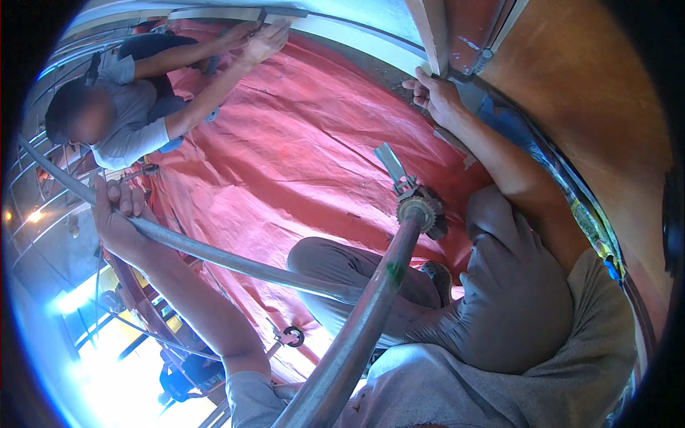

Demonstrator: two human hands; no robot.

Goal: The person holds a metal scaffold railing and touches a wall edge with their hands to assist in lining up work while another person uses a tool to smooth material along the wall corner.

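My left hand (123, 217) is closed round a grey metal tube (235, 265) that slants across the left side. At the upper right my right hand (437, 98) reaches to the wall, its fingers loosely bent and apart. Nothing shows in it. Its fingertips are by the end of a long white strip (357, 36) and the foot of a brown upright post (430, 32); whether they touch cannot be made out. A thicker metal tube (357, 324) with a toothed clamp fitting (417, 208) at its end rises in front of my bent legs.
A red sheet (285, 135) covers the surface below, creased throughout. At the upper left a co-worker (128, 107) reaches both hands to the strip's far end. An orange-brown panel (585, 93) stands on my right. More tubes and bright light (107, 371) lie at the lower left.
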